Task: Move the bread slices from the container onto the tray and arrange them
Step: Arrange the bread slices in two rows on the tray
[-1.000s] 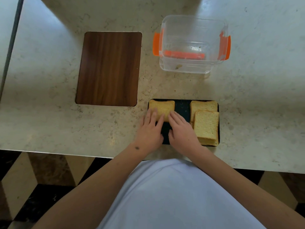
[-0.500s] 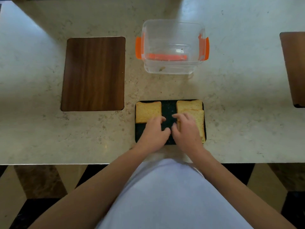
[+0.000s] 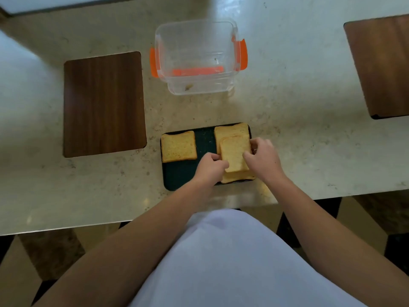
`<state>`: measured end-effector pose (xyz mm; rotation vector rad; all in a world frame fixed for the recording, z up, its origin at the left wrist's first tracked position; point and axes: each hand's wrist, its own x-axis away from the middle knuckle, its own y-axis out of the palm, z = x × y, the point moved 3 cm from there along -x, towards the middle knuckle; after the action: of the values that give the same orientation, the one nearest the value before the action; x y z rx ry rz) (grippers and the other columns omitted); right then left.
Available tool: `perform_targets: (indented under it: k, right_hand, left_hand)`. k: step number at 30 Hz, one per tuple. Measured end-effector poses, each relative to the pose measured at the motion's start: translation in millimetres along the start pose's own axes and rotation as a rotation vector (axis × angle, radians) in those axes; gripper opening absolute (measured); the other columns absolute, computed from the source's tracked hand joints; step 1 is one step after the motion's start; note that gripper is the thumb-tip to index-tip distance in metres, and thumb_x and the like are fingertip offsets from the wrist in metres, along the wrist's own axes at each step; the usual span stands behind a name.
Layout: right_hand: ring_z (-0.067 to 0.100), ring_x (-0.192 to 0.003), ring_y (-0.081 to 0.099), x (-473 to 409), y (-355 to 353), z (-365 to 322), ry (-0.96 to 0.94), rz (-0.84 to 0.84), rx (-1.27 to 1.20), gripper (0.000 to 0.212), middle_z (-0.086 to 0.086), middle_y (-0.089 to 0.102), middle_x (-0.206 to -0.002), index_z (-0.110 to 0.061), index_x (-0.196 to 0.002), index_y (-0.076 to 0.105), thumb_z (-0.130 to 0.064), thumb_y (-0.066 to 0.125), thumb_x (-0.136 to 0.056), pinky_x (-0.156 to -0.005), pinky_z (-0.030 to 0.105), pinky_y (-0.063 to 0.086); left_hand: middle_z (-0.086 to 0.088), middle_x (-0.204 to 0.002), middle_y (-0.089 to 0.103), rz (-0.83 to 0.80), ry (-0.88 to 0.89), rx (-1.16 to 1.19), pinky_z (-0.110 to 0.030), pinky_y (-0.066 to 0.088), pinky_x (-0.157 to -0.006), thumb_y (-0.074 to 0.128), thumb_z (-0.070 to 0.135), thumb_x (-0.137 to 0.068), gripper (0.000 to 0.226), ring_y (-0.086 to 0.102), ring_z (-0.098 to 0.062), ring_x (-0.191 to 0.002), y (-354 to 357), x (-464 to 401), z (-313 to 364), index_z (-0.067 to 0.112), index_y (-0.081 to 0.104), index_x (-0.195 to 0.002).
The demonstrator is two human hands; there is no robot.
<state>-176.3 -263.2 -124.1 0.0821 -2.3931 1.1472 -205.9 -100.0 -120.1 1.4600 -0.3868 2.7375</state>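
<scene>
A dark tray (image 3: pixel 183 176) lies near the counter's front edge. One bread slice (image 3: pixel 178 146) lies flat in its far left corner. On the right side a slice (image 3: pixel 230 129) lies at the back, with other slices overlapping it toward the front. The top slice (image 3: pixel 234 153) is pinched at its left edge by my left hand (image 3: pixel 211 166) and at its right edge by my right hand (image 3: pixel 263 157); it looks slightly raised. The clear container (image 3: pixel 197 56) with orange clips stands behind the tray, holding only crumbs.
A brown wooden board (image 3: pixel 104 103) lies left of the container. Another wooden board (image 3: pixel 382 65) lies at the far right. The counter's front edge runs just below the tray. A raised ledge (image 3: pixel 55 3) borders the counter at the back left.
Both hands have shifted right from the tray's middle to the right stack and closed on the top slice's edges. The camera view has also shifted.
</scene>
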Motion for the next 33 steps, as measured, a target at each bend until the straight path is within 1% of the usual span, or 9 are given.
perform_targets:
  k: [3, 10, 13, 17, 20, 23, 27, 30, 33]
  right_hand:
    - [0.023, -0.11, 0.057, 6.3, 2.6, -6.2, -0.052, 0.029, -0.064, 0.049, 0.006, 0.057, -0.123, -0.015, -0.135, 0.056, -0.021, 0.062, -0.086, -0.091, 0.037, 0.051]
    - [0.008, -0.095, 0.06, 5.5, 2.5, -22.5, -0.139, -0.069, -0.196, 0.044, -0.003, 0.064, -0.113, -0.03, -0.126, 0.065, -0.011, 0.066, -0.086, -0.073, 0.023, 0.051]
    - [0.002, -0.093, 0.056, 5.7, 6.7, -33.3, -0.183, -0.148, -0.215, 0.046, -0.009, 0.061, -0.107, -0.032, -0.125, 0.065, -0.006, 0.065, -0.087, -0.069, 0.014, 0.044]
    - [0.001, -0.095, 0.06, 10.0, 15.6, -45.9, -0.193, -0.233, -0.313, 0.044, -0.012, 0.062, -0.104, -0.029, -0.127, 0.061, -0.011, 0.071, -0.088, -0.066, 0.012, 0.044]
    - [0.004, -0.097, 0.062, 15.2, 27.8, -56.8, -0.182, -0.326, -0.397, 0.045, -0.012, 0.063, -0.107, -0.03, -0.126, 0.061, -0.018, 0.076, -0.086, -0.072, 0.014, 0.048]
    - [0.008, -0.099, 0.062, 17.8, 42.1, -62.0, 0.06, -0.344, -0.594, 0.044, -0.008, 0.065, -0.109, -0.028, -0.124, 0.061, -0.022, 0.079, -0.084, -0.072, 0.023, 0.049]
    - [0.028, -0.105, 0.066, 31.6, 61.2, -60.1, 0.519, -0.506, -1.0, 0.033, 0.012, 0.061, -0.123, -0.013, -0.117, 0.058, -0.017, 0.074, -0.088, -0.067, 0.038, 0.06]
    - [0.032, -0.095, 0.075, 42.2, 63.6, -59.2, 0.616, -0.579, -1.2, 0.034, 0.023, 0.064, -0.121, -0.005, -0.121, 0.054, -0.01, 0.069, -0.091, -0.067, 0.039, 0.062]
    - [0.026, -0.089, 0.076, 44.7, 64.8, -60.2, 0.572, -0.549, -1.15, 0.028, 0.02, 0.068, -0.116, -0.005, -0.118, 0.058, -0.009, 0.068, -0.092, -0.065, 0.034, 0.061]
  left_hand:
    - [-0.01, -0.114, 0.062, -0.029, -0.009, 0.017, -0.042, 0.057, -0.088, 0.065, 0.023, -0.089, 0.047, 0.064, -0.025, -0.101, 2.7, 1.2, -1.1, 0.016, 0.045, -0.132]
    - [-0.015, -0.099, 0.073, -0.064, -0.021, 0.183, -0.036, 0.06, -0.074, 0.068, 0.029, -0.09, 0.066, 0.074, -0.024, -0.086, -15.1, 0.7, -17.1, 0.03, 0.031, -0.145]
    - [-0.015, -0.095, 0.076, -0.064, 0.018, 0.196, -0.034, 0.061, -0.069, 0.065, 0.033, -0.095, 0.046, 0.076, -0.024, -0.081, -32.4, 0.6, -25.5, 0.02, 0.043, -0.134]
    - [-0.014, -0.11, 0.068, 0.042, 0.089, 0.172, -0.032, 0.059, -0.072, 0.066, 0.033, -0.095, 0.032, 0.072, -0.022, -0.089, -62.8, -0.9, -38.6, 0.009, 0.055, -0.114]
    - [-0.014, -0.105, 0.068, 0.041, 0.128, 0.222, -0.029, 0.057, -0.069, 0.07, 0.022, -0.093, 0.031, 0.071, -0.017, -0.081, -85.5, -1.6, -46.0, 0.01, 0.055, -0.117]
    - [-0.009, -0.095, 0.07, -0.017, 0.12, 0.253, -0.025, 0.054, -0.063, 0.066, 0.018, -0.096, 0.032, 0.069, -0.013, -0.071, -98.9, -1.0, -52.1, 0.009, 0.058, -0.126]
    - [-0.009, -0.085, 0.072, -0.098, 0.042, 0.55, -0.027, 0.056, -0.063, 0.064, 0.014, -0.096, 0.027, 0.069, -0.016, -0.072, -105.0, 6.4, -61.9, 0.003, 0.062, -0.121]
    - [-0.012, -0.087, 0.072, -0.185, -0.023, 0.751, -0.029, 0.059, -0.066, 0.064, 0.009, -0.094, 0.021, 0.071, -0.019, -0.075, -101.8, 12.9, -64.4, 0.003, 0.06, -0.114]
    - [-0.014, -0.091, 0.074, -0.231, -0.021, 0.756, -0.031, 0.062, -0.069, 0.063, 0.004, -0.094, 0.025, 0.074, -0.023, -0.079, -98.2, 16.6, -65.3, 0.003, 0.056, -0.117]
